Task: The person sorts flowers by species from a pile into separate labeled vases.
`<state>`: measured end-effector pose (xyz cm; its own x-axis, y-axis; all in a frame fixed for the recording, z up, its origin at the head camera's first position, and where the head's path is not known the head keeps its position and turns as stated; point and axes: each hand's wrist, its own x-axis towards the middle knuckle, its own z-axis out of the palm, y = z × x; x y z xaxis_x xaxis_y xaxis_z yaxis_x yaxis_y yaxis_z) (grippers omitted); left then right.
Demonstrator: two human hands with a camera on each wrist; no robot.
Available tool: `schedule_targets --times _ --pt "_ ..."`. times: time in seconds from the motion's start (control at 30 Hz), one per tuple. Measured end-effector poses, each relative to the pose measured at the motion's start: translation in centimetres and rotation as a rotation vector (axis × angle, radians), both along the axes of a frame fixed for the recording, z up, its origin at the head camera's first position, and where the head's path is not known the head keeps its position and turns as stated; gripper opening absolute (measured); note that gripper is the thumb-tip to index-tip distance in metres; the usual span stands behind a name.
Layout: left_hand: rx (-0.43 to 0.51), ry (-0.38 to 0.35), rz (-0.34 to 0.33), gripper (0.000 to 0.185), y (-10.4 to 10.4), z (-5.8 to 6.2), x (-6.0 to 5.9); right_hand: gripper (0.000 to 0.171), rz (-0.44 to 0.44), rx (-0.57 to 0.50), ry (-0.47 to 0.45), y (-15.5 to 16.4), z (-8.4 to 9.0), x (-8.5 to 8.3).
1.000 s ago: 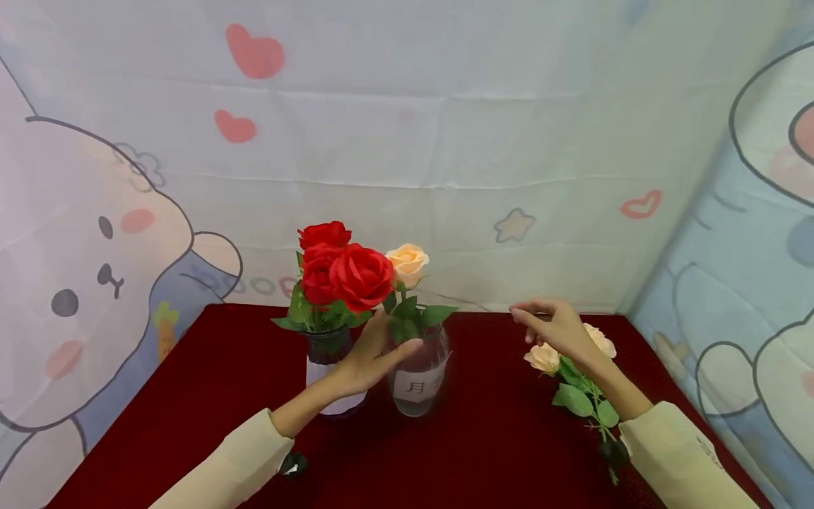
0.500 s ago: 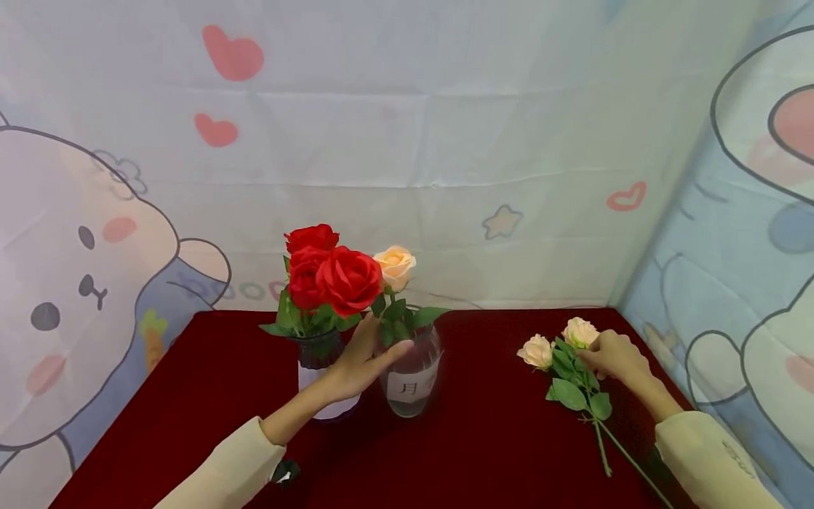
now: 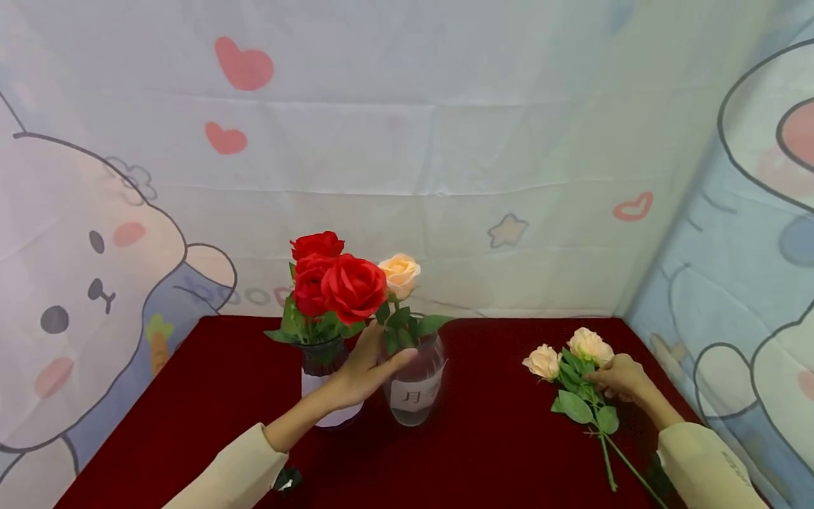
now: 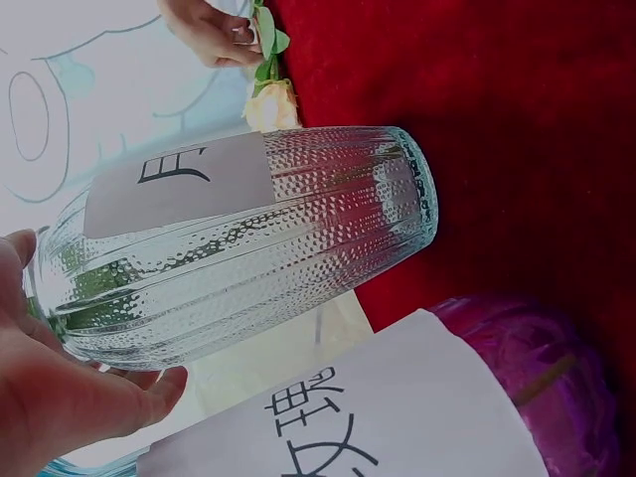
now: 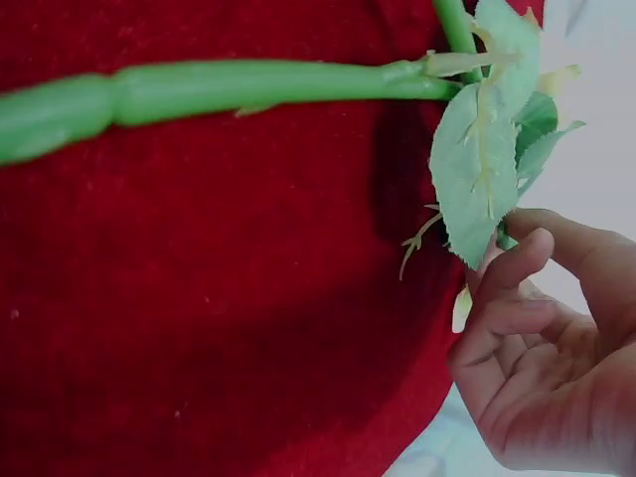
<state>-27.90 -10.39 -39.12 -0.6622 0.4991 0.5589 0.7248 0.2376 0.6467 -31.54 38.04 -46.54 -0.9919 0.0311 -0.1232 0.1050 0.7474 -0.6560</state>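
My left hand grips a clear ribbed glass vase at its neck, thumb on one side and fingers on the other. One peach rose with green leaves stands in that vase. Two more peach roses, one in front and one behind, lie at the right with stems crossed. At the rear one, below its bloom, my right hand pinches the stem among the leaves; the fingertips are partly hidden by foliage in the right wrist view.
Just left of the clear vase stands a purple vase with a white paper label, holding several red roses. A small dark object lies by the left sleeve. The dark red cloth ends at a printed backdrop.
My right hand has come down and to the right from above the loose roses and now pinches one. My left hand stays on the clear vase.
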Motion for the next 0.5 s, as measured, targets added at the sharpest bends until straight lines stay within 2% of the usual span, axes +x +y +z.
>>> schedule_targets --times 0.13,0.27,0.37,0.5 --pt "-0.015 -0.021 0.0 0.052 0.2 -0.4 0.4 0.027 0.002 0.0 0.026 0.7 0.1 0.8" --pt "-0.023 -0.029 0.002 0.053 0.3 -0.7 0.7 0.029 0.022 -0.008 0.075 1.2 1.2 1.5" --pt "-0.01 -0.02 0.006 0.052 0.2 -0.5 0.5 0.034 0.016 -0.028 0.163 0.8 2.6 1.4" --pt "-0.004 -0.007 0.007 0.051 -0.2 0.0 0.1 0.044 0.013 0.049 0.342 -0.5 4.4 1.2"
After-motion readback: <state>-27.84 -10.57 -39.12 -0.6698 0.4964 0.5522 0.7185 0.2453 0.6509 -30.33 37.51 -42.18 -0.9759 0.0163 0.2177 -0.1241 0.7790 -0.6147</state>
